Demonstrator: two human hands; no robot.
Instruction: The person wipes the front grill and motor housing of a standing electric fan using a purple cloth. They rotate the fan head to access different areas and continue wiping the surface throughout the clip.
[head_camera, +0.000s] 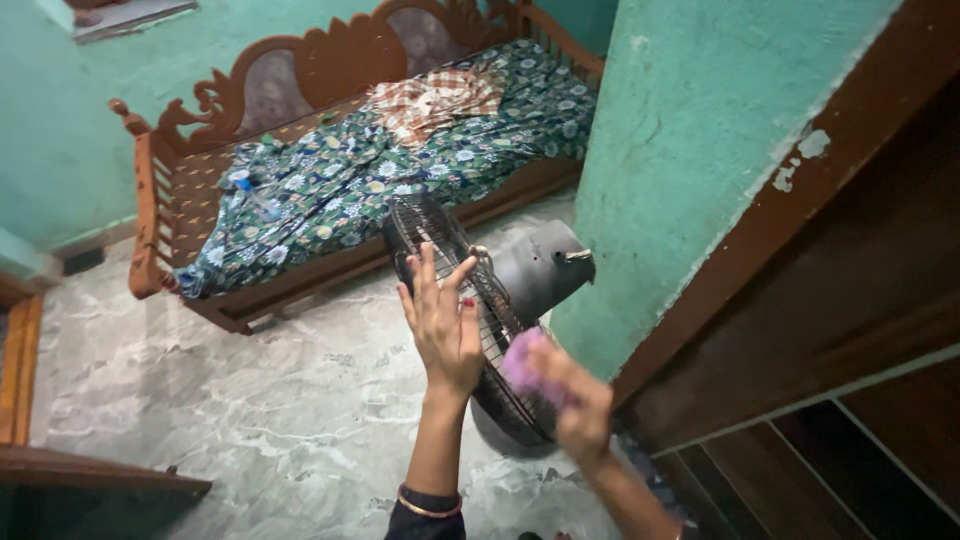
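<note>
A dark pedestal fan with a wire grille and grey motor housing stands in front of me by the green wall. My left hand rests flat on the grille's front, fingers spread. Lower on the grille, my right hand is blurred and holds a pink cloth pressed to the wires.
A carved wooden daybed with a green floral cover and a checked cloth stands at the back. The floor is grey marble. A green wall corner and dark wooden shelving are on the right.
</note>
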